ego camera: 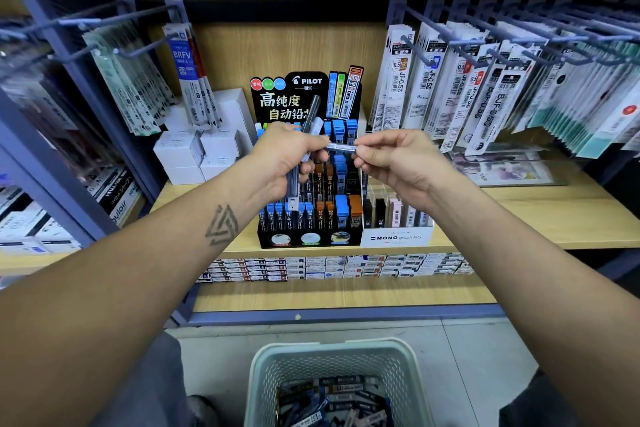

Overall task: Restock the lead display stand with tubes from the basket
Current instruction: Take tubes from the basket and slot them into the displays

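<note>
Our right hand point(391, 158) has its grip pinched on one end of a clear lead tube point(341, 148) lying level between both hands, while our left hand point(289, 156) has its grip curled round a small bundle of tubes point(309, 135) standing upright in the fist, its fingertips touching the level tube's other end. We judge these tubes light, stiff and smooth-walled, so likely to slip; a pinch near the cap end, with the thumb across the flat side, should steer one best into a slot. Just behind our hands stands the black lead display stand point(308, 240), its tiers partly filled with blue- and orange-capped tubes. It sits on a wooden shelf point(519, 218) beside a white MONO box point(396, 237), with hanging refill packs point(485, 94) on either side. Below us on the floor, the basket point(337, 355) holds more loose tubes.
</note>
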`<state>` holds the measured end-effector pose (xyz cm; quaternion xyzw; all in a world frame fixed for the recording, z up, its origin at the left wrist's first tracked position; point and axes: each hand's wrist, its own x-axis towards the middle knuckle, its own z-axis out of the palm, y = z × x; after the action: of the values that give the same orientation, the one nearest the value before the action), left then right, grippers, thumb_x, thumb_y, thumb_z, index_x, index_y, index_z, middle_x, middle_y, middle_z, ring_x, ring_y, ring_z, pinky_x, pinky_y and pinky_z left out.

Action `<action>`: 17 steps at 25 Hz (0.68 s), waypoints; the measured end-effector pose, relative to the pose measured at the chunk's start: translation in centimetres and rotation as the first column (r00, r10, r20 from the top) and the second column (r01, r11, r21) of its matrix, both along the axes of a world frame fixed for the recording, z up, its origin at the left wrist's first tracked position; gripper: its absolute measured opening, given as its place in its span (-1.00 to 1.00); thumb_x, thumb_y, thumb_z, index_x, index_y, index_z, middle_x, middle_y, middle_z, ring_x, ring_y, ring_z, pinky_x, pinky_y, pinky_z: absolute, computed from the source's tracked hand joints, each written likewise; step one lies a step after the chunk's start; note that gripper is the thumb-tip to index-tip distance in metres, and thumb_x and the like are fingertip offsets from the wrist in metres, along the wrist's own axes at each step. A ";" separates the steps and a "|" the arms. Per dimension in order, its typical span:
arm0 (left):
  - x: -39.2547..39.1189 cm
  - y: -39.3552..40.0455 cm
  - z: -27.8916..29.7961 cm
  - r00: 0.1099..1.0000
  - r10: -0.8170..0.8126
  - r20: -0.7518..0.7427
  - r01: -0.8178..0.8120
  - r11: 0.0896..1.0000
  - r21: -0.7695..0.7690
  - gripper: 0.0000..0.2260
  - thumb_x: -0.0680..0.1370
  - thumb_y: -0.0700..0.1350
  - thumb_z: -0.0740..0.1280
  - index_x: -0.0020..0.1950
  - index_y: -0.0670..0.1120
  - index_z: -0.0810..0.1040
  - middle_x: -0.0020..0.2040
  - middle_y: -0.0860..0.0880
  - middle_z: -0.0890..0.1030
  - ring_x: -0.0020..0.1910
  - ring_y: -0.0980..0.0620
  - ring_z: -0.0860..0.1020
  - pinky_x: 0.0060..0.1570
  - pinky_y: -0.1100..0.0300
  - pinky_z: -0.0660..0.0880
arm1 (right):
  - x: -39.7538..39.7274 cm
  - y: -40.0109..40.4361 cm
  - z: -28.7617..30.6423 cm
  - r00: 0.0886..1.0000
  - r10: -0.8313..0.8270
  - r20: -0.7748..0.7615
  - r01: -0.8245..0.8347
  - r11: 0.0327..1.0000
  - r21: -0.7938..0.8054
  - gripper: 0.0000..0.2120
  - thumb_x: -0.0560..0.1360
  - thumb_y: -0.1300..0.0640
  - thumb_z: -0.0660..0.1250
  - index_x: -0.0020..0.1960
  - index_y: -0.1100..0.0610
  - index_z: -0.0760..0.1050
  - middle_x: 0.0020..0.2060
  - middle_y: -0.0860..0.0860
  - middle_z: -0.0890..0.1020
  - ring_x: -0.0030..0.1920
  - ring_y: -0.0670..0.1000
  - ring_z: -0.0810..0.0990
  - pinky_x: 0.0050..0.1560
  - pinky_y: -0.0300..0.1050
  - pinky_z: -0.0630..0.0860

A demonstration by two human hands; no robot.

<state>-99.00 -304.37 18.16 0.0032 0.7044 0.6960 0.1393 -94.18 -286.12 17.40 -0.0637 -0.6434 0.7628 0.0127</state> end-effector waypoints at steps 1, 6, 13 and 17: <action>0.0 -0.2 0.1 1.000 -0.008 0.011 0.007 1.000 0.011 -0.91 0.58 -0.23 0.39 0.01 -0.20 0.50 -0.35 -0.13 0.57 -0.58 0.08 0.28 -0.57 0.34 0.20 | 0.0 0.1 0.1 1.000 -0.018 -0.011 0.017 0.999 -0.044 -0.82 0.48 0.46 0.38 0.05 0.33 0.62 -0.23 0.20 0.68 -0.23 0.03 0.67 -0.15 -0.21 0.65; -0.3 -2.5 1.4 1.000 0.010 0.021 -0.009 0.999 -0.032 -0.88 0.59 -0.22 0.35 0.04 -0.26 0.61 -0.44 -0.03 0.45 -0.58 0.11 0.27 -0.59 0.34 0.19 | -0.4 0.2 0.8 0.981 -0.103 -0.167 0.136 0.970 0.201 -0.82 0.43 0.38 0.48 0.01 0.23 0.62 -0.31 0.09 0.71 -0.29 -0.02 0.69 -0.26 -0.24 0.58; -0.2 -5.4 2.7 0.991 -0.068 0.111 0.073 0.996 -0.044 -0.88 0.66 -0.15 0.26 0.06 -0.17 0.56 -0.47 0.01 0.39 -0.57 0.13 0.25 -0.57 0.33 0.18 | -2.0 -2.7 0.2 0.945 0.023 -0.326 0.213 0.714 0.667 -0.84 0.45 0.26 0.52 -0.02 0.06 0.66 -0.19 -0.04 0.69 -0.15 -0.09 0.64 -0.04 -0.25 0.56; 0.1 -5.7 2.7 0.988 -0.103 0.115 0.111 0.991 -0.069 -0.86 0.67 -0.14 0.24 0.12 -0.18 0.53 -0.44 -0.03 0.42 -0.57 0.11 0.26 -0.57 0.32 0.18 | -2.5 -4.6 -0.3 0.923 0.117 -0.366 0.247 0.549 0.799 -0.89 0.46 0.17 0.52 -0.03 0.03 0.67 -0.18 -0.09 0.67 -0.11 -0.10 0.64 0.00 -0.21 0.56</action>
<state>-98.94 -310.08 20.86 -0.0029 0.7201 0.6596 0.2155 -96.71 -290.69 17.10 0.0733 -0.9088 0.3623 0.1935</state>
